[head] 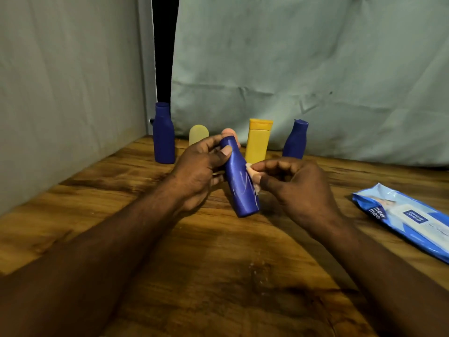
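Note:
My left hand grips a blue plastic bottle around its neck and upper body, holding it tilted above the wooden table. White streaks mark the bottle's side. My right hand pinches a small pale wipe and presses it against the bottle's right side. Most of the wipe is hidden under my fingers.
Along the back by the grey cloth stand a tall blue bottle, a pale yellow bottle, a pink one partly hidden, a yellow bottle and a leaning blue bottle. A blue wet-wipes pack lies at the right.

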